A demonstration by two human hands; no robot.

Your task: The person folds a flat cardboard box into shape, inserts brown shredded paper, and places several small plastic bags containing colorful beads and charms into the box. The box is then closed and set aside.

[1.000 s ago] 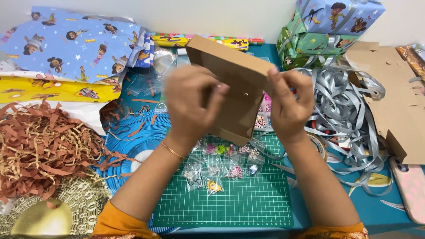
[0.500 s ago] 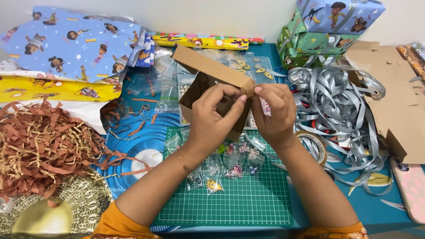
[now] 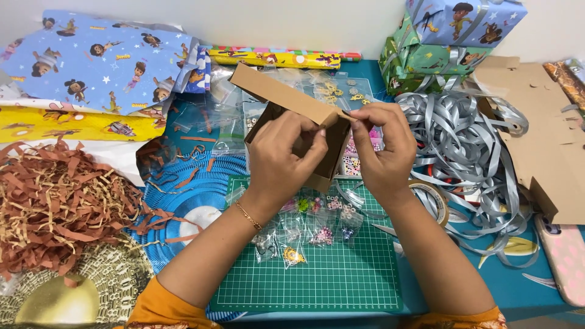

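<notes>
A small brown cardboard box with its lid flap raised is held above the green cutting mat. My left hand grips the box's front wall, fingers curled into its opening. My right hand pinches the box's right corner near the flap. Beneath both hands, several small clear bags of coloured beads lie on the mat.
Brown paper shred lies at the left, patterned wrapping paper behind it. A tangle of silver ribbon, a tape roll, flat cardboard, wrapped gift boxes and a phone fill the right.
The box has been lowered and turned so its opening faces me with the flap up. Both hands shifted from its back sides to its front wall and right corner.
</notes>
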